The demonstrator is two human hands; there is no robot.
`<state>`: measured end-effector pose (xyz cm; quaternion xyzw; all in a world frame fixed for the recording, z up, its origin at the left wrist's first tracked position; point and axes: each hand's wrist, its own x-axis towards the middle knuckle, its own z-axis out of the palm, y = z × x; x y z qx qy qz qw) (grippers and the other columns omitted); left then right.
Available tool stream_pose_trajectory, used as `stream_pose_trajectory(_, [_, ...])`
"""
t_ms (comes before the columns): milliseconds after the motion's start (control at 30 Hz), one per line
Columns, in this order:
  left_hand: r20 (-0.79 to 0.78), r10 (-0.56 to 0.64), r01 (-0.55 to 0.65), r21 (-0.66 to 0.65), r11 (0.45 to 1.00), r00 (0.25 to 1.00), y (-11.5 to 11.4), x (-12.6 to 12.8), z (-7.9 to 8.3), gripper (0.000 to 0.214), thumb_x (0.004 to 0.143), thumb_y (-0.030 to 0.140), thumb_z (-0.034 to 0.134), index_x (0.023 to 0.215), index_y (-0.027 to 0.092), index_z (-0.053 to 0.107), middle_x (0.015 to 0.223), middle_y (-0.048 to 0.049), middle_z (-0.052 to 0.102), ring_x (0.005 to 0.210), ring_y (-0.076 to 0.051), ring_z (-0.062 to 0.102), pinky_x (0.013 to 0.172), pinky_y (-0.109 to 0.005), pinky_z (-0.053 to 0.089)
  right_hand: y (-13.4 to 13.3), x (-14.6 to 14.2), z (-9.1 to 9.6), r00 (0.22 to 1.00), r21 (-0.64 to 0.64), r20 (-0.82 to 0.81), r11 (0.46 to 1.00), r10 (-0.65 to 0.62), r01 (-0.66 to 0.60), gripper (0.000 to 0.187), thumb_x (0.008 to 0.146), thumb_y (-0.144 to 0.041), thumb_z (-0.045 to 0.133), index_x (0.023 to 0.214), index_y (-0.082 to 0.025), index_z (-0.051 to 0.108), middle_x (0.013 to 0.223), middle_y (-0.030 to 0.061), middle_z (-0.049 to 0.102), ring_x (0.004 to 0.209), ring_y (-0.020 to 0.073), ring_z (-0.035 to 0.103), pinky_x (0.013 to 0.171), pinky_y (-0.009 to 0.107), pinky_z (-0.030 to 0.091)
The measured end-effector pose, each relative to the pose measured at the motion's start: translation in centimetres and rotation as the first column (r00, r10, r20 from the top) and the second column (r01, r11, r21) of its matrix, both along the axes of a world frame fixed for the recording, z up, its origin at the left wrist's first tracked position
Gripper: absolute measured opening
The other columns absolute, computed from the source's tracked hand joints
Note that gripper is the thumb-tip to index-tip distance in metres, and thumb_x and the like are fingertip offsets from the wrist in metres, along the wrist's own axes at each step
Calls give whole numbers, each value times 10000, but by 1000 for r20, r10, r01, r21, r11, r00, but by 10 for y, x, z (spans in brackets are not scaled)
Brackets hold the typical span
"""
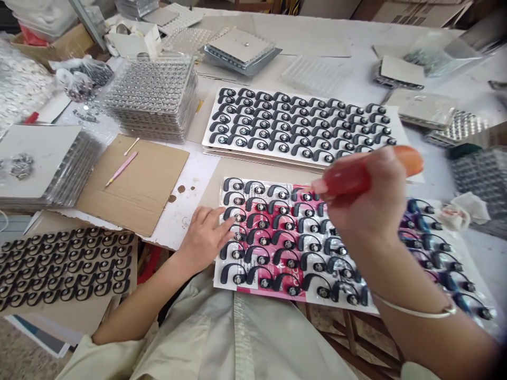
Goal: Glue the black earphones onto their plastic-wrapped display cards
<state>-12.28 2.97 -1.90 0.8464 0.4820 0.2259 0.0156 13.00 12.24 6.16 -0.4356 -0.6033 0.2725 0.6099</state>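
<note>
Two hands, left (pixel 204 237) on earhooks (pixel 261 240), right (pixel 366 203) holding tool (pixel 348 179)

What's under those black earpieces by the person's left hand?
A white card with pink printing. What's directly beneath the earpieces and left hand, or under the card, is covered.

Legible text: none | pink printed sheet (pixel 273 293) | marks: blurred (too small to read)
</note>
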Motion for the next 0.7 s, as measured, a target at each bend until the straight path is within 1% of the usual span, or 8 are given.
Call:
stream_pose_trajectory(67, [-70, 28, -29, -24, 999, 997, -8, 7, 4, 343, 917, 396, 517, 1195, 219, 613, 1074, -118, 562, 972, -247, 482, 883, -438, 448, -15, -10, -17, 977, -169, -213, 985, -13, -24, 304, 795, -490, 646, 680, -214, 597, 553, 12, 564, 462, 156, 578, 340, 292, 376])
stream_pose_trajectory(100, [-104, 43, -48, -49, 998, 994, -10, 11, 6, 379, 912, 432, 508, 1214, 224, 603, 1019, -113, 549, 934, -244, 474, 846, -425, 443, -21, -16, -25, 963, -214, -269, 976, -22, -38, 278, 752, -477, 698, 702, -213, 624, 582, 8, 577, 491, 160, 589, 368, 298, 414])
stream_pose_trajectory(167, [-158, 64, -80, -100, 992, 985, -14, 17, 8, 438, 909, 485, 476, 1253, 234, 575, 959, -102, 525, 891, -238, 459, 803, -404, 427, -30, -28, -38, 970, -182, -244, 981, 14, -61, 248, 719, -447, 741, 720, -217, 648, 654, 9, 604, 553, 156, 595, 455, 313, 478])
stream_pose_trajectory(233, [-192, 84, -110, -132, 985, 978, -15, 22, 9, 464, 912, 507, 444, 1275, 240, 556, 932, -95, 510, 872, -234, 449, 784, -391, 412, -35, -38, -46, 988, -122, -135, 988, 78, -95, 225, 740, -434, 726, 746, -221, 655, 681, 11, 615, 586, 154, 582, 523, 322, 488])
stream_pose_trajectory(333, [-219, 110, -148, -164, 975, 969, -16, 27, 10, 468, 921, 502, 423, 1296, 246, 533, 914, -89, 501, 856, -231, 445, 762, -377, 400, -37, -48, -50, 994, -46, 18, 993, 112, -111, 226, 766, -430, 695, 789, -210, 647, 688, 15, 608, 617, 159, 565, 590, 334, 476])
stream_pose_trajectory(400, [-227, 117, -160, -179, 971, 967, -16, 28, 11, 464, 925, 490, 424, 1304, 242, 524, 916, -90, 501, 852, -232, 447, 751, -374, 398, -37, -51, -52, 992, -5, 68, 995, 103, -103, 230, 766, -424, 688, 801, -201, 643, 706, 18, 603, 633, 162, 561, 614, 340, 470])
stream_pose_trajectory(567, [-218, 115, -157, -187, 970, 969, -18, 31, 13, 467, 926, 472, 432, 1298, 207, 527, 931, -101, 510, 852, -236, 459, 753, -377, 412, -37, -53, -66, 998, 59, 35, 996, 58, -60, 190, 783, -391, 673, 821, -207, 648, 720, 21, 610, 661, 173, 566, 615, 349, 458])
stream_pose_trajectory(700, [-206, 128, -165, -173, 971, 970, -20, 34, 11, 474, 924, 480, 437, 1302, 208, 524, 964, -106, 521, 863, -234, 475, 756, -368, 418, -37, -53, -72, 997, 96, 18, 993, 72, -73, 187, 773, -381, 679, 838, -209, 650, 722, 22, 614, 654, 176, 555, 614, 358, 447])
